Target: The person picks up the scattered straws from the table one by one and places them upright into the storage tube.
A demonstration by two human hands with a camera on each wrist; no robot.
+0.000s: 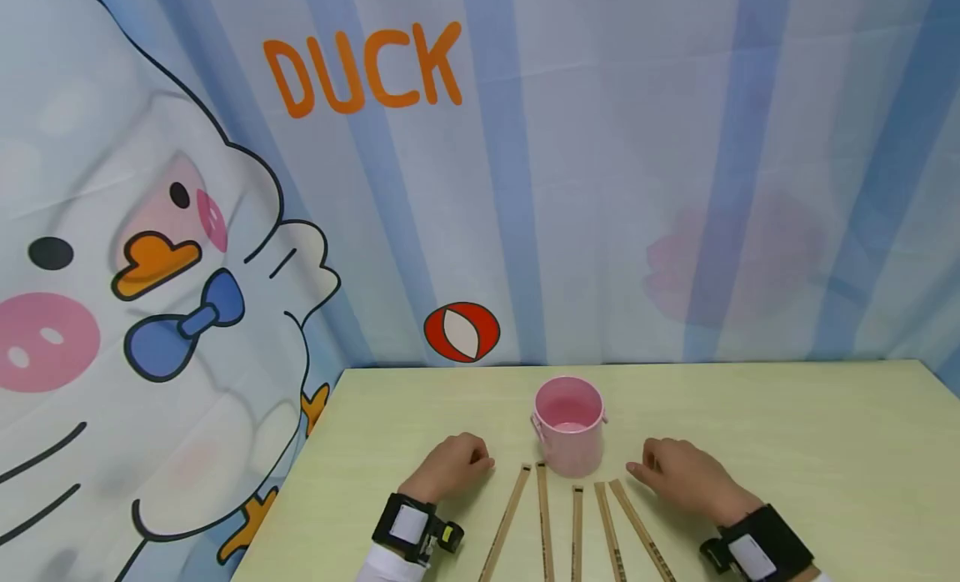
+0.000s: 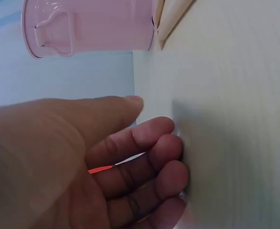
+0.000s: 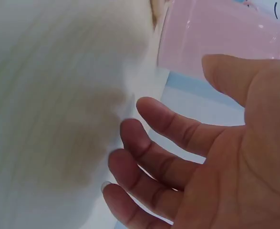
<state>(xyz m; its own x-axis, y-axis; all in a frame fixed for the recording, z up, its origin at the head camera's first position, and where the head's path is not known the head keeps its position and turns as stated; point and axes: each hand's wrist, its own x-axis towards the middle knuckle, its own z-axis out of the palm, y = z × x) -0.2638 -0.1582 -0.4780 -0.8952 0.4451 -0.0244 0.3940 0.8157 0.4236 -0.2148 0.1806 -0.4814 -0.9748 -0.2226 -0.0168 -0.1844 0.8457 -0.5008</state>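
A pink bucket [image 1: 572,440] with small side handles stands upright on the table, nothing visible inside it. Several flat wooden sticks [image 1: 577,532] with dark printing lie fanned out in front of it. My left hand [image 1: 453,467] is left of the bucket, its fingers loosely curled at the tabletop and holding nothing. To the right of the bucket, my right hand [image 1: 686,475] also hangs loosely curled with nothing in it. In the left wrist view the bucket [image 2: 89,26] and stick ends [image 2: 171,21] show beyond the thumb. The right wrist view shows the bucket [image 3: 216,36] past the thumb.
The pale yellow table [image 1: 840,432] reaches back to a striped blue curtain [image 1: 600,190] with duck artwork and a red ball print [image 1: 461,332]. Each wrist wears a black strap with a camera, the left [image 1: 412,525] and the right [image 1: 761,549].
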